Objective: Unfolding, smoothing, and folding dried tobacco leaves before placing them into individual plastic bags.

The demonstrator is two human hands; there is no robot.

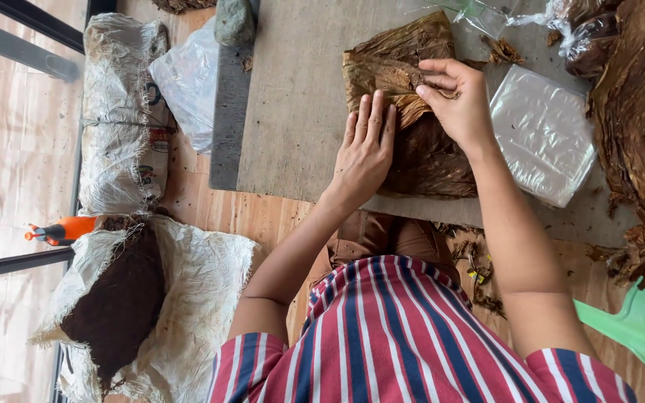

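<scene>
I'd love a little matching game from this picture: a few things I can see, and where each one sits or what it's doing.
Things:
1. left hand
2. right hand
3. plastic packet
4. orange bottle

Places or states:
a. lying on the floor by the sacks
b. pinching a fold of the leaf
c. pressed flat on the leaves
d. on the board, beside the right wrist

Pairs: 1-c, 2-b, 3-d, 4-a
</scene>
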